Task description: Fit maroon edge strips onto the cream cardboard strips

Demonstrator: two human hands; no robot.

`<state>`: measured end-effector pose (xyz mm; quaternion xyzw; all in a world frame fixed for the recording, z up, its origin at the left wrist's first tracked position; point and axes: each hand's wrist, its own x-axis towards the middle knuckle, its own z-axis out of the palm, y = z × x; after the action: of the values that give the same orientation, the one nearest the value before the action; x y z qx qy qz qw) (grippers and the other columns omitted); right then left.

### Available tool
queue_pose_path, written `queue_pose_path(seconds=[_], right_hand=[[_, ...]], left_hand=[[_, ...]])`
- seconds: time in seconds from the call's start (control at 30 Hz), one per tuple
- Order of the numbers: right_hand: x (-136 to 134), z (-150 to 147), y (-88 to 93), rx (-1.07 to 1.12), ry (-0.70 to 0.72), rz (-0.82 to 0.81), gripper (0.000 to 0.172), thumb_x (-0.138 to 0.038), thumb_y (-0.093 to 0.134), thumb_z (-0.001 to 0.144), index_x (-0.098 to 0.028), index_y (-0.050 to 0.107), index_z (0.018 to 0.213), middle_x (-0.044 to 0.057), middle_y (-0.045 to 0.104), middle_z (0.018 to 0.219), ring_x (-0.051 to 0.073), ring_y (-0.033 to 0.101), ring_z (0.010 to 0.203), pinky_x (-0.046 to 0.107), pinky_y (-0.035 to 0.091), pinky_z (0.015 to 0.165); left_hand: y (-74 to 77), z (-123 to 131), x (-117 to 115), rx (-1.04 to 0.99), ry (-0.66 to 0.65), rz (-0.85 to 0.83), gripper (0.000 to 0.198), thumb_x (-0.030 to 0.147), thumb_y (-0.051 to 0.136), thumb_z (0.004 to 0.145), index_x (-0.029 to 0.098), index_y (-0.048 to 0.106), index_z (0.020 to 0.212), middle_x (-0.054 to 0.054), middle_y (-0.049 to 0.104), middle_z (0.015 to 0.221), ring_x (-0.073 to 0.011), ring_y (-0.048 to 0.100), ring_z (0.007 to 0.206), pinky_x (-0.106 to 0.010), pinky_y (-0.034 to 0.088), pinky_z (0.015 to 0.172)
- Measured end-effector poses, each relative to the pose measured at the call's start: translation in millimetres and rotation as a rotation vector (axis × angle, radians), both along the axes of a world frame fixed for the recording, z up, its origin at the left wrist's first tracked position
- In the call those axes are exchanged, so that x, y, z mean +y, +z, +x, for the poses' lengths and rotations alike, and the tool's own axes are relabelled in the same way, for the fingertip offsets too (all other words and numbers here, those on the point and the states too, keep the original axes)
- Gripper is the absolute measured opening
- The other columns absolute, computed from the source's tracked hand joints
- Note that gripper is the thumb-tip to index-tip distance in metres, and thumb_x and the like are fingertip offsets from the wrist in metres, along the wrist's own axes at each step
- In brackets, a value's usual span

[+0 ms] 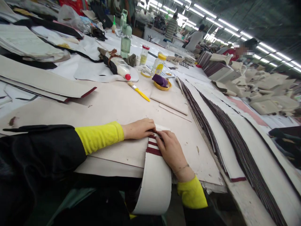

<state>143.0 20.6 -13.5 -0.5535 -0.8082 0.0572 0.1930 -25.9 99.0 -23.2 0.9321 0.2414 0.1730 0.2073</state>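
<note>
My left hand (139, 128) rests palm down on a cream strip (155, 179) with dark red stripes, fingers pressed together at its top edge. From the right, my right hand (171, 150) lies on the same strip, fingertips pinching its striped end. The strip curls down over the near edge of the worktable (113, 103). Both arms wear yellow sleeves.
A yellow-handled brush (138, 91), a yellow dish with a purple cloth (161, 83), glue jars (158, 64) and bottles (125, 44) stand beyond. Long rows of overlapped striped strips (235, 138) run along the right. Stacked sheets (42, 81) lie left. Other people work at the back.
</note>
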Motion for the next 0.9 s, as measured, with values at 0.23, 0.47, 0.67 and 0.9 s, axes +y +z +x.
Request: queue_pose_path(seconds=[0.23, 0.47, 0.67, 0.9], right_hand=[[-4, -4, 0.6, -0.082, -0.033, 0.013, 0.026, -0.022, 0.040, 0.086, -0.018, 0.056, 0.106, 0.008, 0.059, 0.094, 0.020, 0.052, 0.092, 0.035, 0.043, 0.084], [-17, 0, -3.0, -0.046, -0.197, 0.064, 0.030, -0.026, 0.036, 0.088, -0.016, 0.059, 0.104, 0.008, 0.061, 0.098, 0.020, 0.053, 0.093, 0.034, 0.043, 0.085], [-17, 0, -3.6, 0.014, -0.205, 0.078, 0.029, -0.026, 0.037, 0.088, -0.017, 0.061, 0.102, 0.008, 0.062, 0.095, 0.019, 0.054, 0.092, 0.033, 0.043, 0.085], [-20, 1, -1.7, -0.011, -0.178, 0.023, 0.032, -0.027, 0.038, 0.087, -0.015, 0.058, 0.108, 0.010, 0.060, 0.105, 0.020, 0.052, 0.098, 0.035, 0.042, 0.088]], left_hand=[[-0.8, -3, -4, 0.056, -0.031, 0.128, 0.020, 0.023, 0.040, 0.088, 0.012, 0.057, 0.090, -0.007, 0.054, 0.092, -0.0154, 0.047, 0.086, -0.026, 0.037, 0.082], [4.2, -27, -14, 0.096, -0.048, 0.180, 0.026, 0.021, 0.037, 0.089, 0.017, 0.054, 0.109, -0.008, 0.053, 0.108, -0.0176, 0.045, 0.101, -0.029, 0.033, 0.091], [14.9, -8, 8, 0.032, 0.103, -0.004, 0.021, 0.023, 0.043, 0.086, 0.013, 0.058, 0.095, -0.007, 0.058, 0.099, -0.0142, 0.052, 0.092, -0.023, 0.038, 0.085], [33.4, 41, 35, 0.369, 0.267, -0.104, 0.031, 0.033, 0.038, 0.086, 0.013, 0.059, 0.096, -0.008, 0.063, 0.098, -0.0175, 0.057, 0.089, -0.024, 0.041, 0.077]])
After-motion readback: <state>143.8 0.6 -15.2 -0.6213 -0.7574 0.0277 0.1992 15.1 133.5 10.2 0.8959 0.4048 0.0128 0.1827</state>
